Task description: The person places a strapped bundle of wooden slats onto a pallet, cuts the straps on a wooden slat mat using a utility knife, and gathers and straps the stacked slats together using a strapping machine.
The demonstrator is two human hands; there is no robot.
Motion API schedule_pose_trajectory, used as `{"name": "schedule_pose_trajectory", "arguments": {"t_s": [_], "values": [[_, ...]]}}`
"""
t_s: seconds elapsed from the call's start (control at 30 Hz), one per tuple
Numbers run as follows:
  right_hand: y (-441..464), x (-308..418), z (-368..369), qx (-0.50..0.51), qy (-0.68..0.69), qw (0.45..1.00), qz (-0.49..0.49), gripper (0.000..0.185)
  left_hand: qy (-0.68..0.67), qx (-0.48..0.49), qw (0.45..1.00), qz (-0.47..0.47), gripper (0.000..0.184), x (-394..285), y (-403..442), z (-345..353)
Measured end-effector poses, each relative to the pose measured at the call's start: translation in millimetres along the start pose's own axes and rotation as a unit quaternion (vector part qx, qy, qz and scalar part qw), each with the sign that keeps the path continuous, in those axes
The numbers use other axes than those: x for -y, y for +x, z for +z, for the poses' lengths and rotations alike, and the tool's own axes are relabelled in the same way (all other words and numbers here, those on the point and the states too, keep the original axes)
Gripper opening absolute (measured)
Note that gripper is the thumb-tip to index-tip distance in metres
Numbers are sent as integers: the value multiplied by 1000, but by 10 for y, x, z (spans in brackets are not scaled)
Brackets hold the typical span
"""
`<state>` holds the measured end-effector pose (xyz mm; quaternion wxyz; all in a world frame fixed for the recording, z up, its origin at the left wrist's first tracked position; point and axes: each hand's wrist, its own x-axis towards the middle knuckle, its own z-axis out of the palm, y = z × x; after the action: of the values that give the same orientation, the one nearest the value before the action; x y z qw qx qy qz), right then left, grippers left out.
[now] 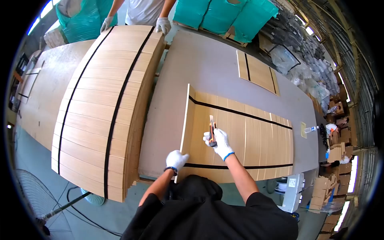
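My right hand (219, 143), in a white glove, is wrapped around a utility knife (212, 135) with its blade extended, pointing away from me. The knife is over a wooden slatted panel (250, 138) crossed by two black straps (240, 113), which lies on the grey table. At the panel's left end one slat (187, 120) stands tilted up on edge. My left hand (176, 160), also gloved, is closed around the near part of that raised slat; its fingertips are partly hidden.
To the left stands a tall stack of strapped slatted panels (100, 96); another person's gloved hands (163, 25) rest at its far end. A smaller panel (258, 73) lies at the back of the grey table (200, 60). A fan (40, 200) is at lower left, green-wrapped pallets (224, 16) behind.
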<state>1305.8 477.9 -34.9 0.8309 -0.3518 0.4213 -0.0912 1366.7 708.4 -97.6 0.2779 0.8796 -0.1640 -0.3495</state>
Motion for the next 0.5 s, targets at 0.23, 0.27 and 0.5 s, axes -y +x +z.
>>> {"name": "schedule_pose_trajectory", "arguments": {"t_s": [0.23,0.27,0.5], "values": [[507,180,496,46,-174,977,-110,33,66,-43,997,15,32,-362,-190,26],[570,185,531,31,-171,977,-121,29,87,-32,996,3,29,-463,-223,22],[807,112,463,7,-151,979,-137,31,-38,58,997,-35,51,-330,112,110]]}}
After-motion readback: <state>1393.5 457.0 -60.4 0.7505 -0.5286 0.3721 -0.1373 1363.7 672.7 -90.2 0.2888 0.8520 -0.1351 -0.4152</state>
